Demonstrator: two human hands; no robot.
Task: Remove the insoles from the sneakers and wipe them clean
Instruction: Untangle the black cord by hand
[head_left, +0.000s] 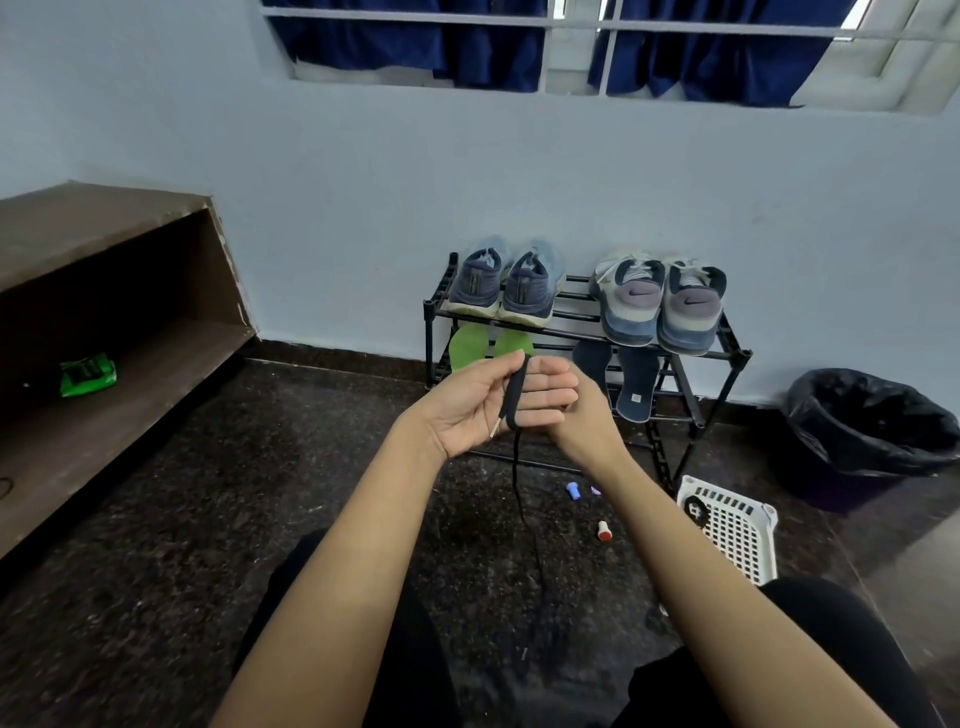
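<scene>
Forearms (363, 545) up close. Left hand (467, 405) thumb-pinches a black lace (514, 395) looped round its straight fingers. Right hand (584, 423) fingers are hidden, can't tell. Green insoles (467, 347) and dark insoles (638, 387) are already out, under the rack (428, 338) top's left and right ends, sneakers (524, 286) above. Wiping? Can't say.

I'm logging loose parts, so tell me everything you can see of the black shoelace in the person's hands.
The black shoelace is a flat dark cord with a pale tip. Its upper part runs as a band across the left hand, pinched at the top by the thumb, the tip lying by the palm. The rest hangs slack towards the dark speckled floor. The right hand sits close behind; its grip is hidden.
</scene>
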